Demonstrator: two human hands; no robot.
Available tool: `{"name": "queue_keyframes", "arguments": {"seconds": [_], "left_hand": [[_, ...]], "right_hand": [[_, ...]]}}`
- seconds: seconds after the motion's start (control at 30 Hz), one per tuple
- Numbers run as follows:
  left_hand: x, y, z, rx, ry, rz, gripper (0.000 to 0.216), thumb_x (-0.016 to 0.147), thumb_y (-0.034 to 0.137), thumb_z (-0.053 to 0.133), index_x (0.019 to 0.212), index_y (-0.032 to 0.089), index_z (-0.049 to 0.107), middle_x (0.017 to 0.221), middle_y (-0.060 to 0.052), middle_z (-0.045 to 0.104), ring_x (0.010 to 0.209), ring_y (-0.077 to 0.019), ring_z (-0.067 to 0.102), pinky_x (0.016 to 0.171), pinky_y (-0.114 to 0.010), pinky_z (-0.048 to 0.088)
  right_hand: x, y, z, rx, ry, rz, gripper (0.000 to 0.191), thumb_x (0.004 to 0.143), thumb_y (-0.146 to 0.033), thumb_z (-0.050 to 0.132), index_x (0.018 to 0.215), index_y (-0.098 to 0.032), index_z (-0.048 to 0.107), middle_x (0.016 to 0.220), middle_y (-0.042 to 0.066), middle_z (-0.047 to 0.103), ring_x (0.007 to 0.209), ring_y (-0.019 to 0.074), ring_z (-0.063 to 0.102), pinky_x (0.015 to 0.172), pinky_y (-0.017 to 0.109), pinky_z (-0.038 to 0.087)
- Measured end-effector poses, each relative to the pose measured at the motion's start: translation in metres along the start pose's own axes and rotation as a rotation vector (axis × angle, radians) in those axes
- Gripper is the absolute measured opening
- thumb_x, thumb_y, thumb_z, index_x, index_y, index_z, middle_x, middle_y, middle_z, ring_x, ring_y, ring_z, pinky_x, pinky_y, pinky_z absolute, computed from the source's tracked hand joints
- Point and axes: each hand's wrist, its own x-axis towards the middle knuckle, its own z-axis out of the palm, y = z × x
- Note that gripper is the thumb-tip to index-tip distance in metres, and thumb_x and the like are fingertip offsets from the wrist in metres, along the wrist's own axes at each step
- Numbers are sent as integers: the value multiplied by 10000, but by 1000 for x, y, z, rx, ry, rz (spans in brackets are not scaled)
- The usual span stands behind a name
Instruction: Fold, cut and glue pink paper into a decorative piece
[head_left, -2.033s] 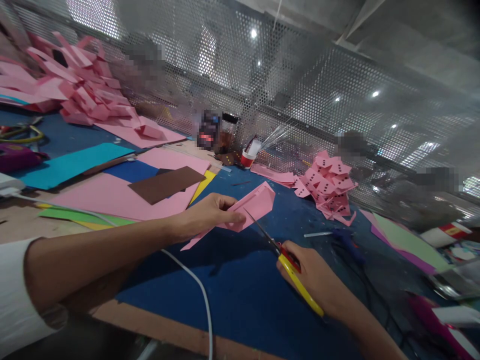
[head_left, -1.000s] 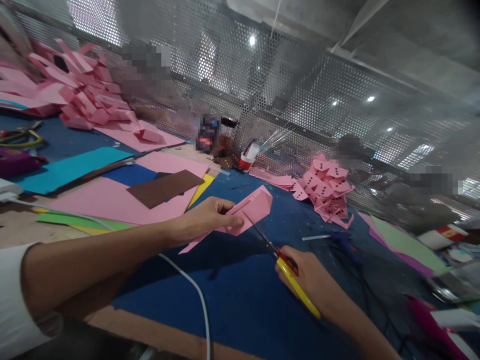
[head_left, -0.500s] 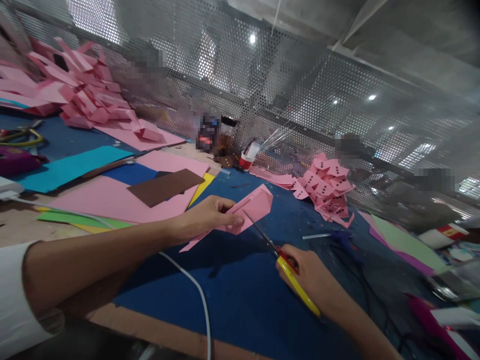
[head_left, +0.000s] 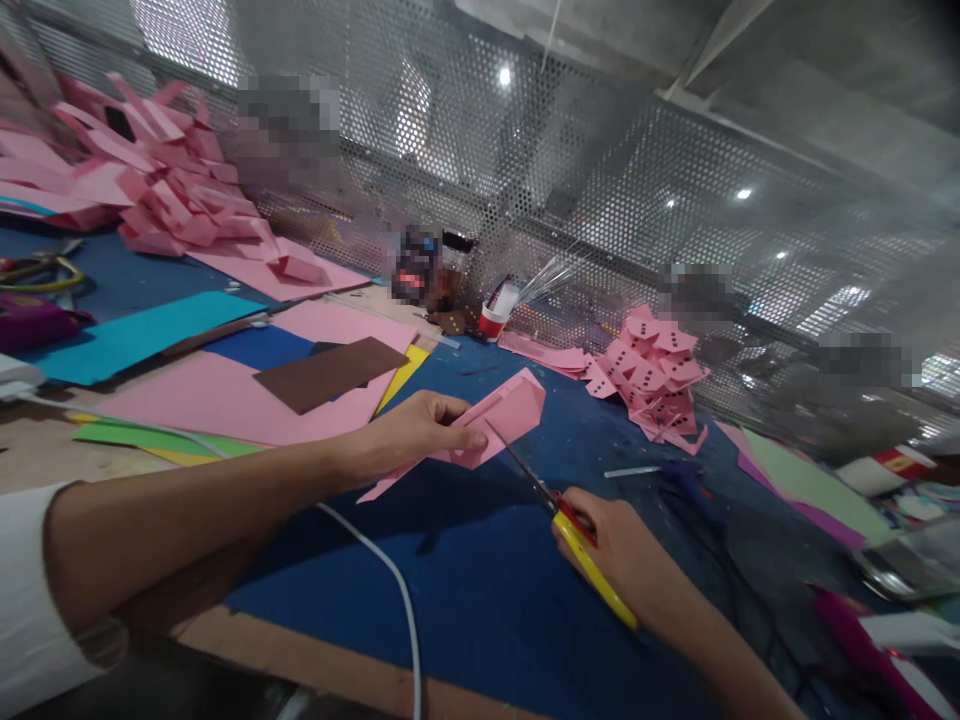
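My left hand (head_left: 420, 435) pinches a folded piece of pink paper (head_left: 514, 410) between thumb and fingers, holding it above the blue table surface (head_left: 465, 580). A narrow pink strip hangs from the paper's lower left. My right hand (head_left: 611, 540) is closed around the yellow and red handles of a pair of scissors (head_left: 589, 565). The scissors' blades point up and to the left, with their tips at the lower part of the pink paper, near my left thumb. Whether the tips pass through the paper I cannot tell.
Left lie a pink paper pile (head_left: 180, 190), a turquoise sheet (head_left: 150, 335) and a brown piece (head_left: 330, 375). Behind are a red-and-white cup (head_left: 493, 322) and dotted pink pieces (head_left: 649, 365). A blue glue gun (head_left: 694, 490) lies right; a white cable (head_left: 397, 570) crosses in front.
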Motion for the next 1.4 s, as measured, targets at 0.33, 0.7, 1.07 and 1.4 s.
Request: {"name": "queue_keyframes", "arguments": {"seconds": [0.33,0.7,1.07,1.4], "left_hand": [[3,-6,-1,1,17,-1,292,750,409,791,678,140,700,665,1,629,672,-130,547,671,-252,410],[3,-7,-3,13,20,0,317,748,433,782,684,139,682,669,-3,624,664,-135,536,649,-255,399],[3,-3,-2,13,37,-1,334,729,436,795,654,140,661,646,10,589,630,-118,498,607,-248,349],[4,-8,-4,59,11,26,354,784,465,753,698,131,674,688,-5,603,672,-126,510,643,-249,379]], "right_hand": [[0,1,1,-3,11,-8,77,857,-221,538,784,-205,558,647,-26,593,566,121,495,539,239,252],[0,0,-1,-1,-3,2,107,868,-226,528,764,-206,525,617,-28,566,541,115,490,526,229,245],[2,1,3,-15,-5,14,101,862,-175,521,765,-200,534,611,-29,540,545,111,469,523,225,232],[1,0,2,-35,-16,18,75,870,-171,531,814,-193,575,618,-29,533,544,104,434,526,220,232]]}}
